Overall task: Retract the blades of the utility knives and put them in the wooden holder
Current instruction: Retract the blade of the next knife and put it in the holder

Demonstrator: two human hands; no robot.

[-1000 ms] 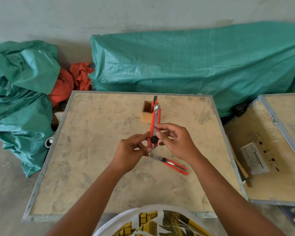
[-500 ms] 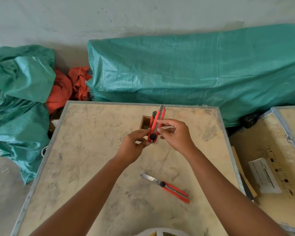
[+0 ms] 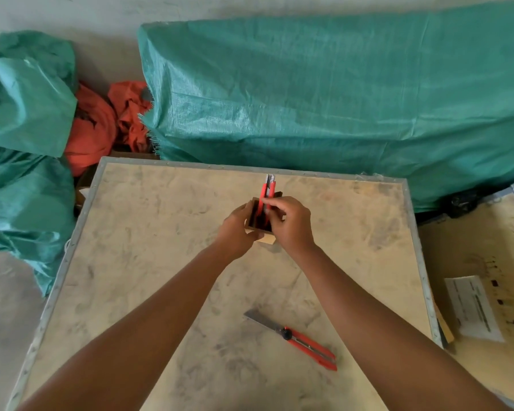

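A small wooden holder (image 3: pixel 268 238) stands near the far middle of the table. My left hand (image 3: pixel 237 229) grips its left side. My right hand (image 3: pixel 288 223) pinches a red utility knife (image 3: pixel 267 191) that stands upright with its lower end inside the holder and its top sticking out above my fingers. A second red utility knife (image 3: pixel 304 342) lies flat on the table nearer to me, to the right, with its silver blade extended toward the upper left.
The work surface is a beige table (image 3: pixel 161 277) with a metal rim. A green tarp-covered bulk (image 3: pixel 339 93) lies behind it, with more green and orange cloth (image 3: pixel 101 129) at the left. A second board with a paper sheet (image 3: pixel 472 307) sits to the right.
Both hands moved away from me to the holder. The held knife went from mid-air above the table into the holder. My left hand let go of the knife and took the holder.
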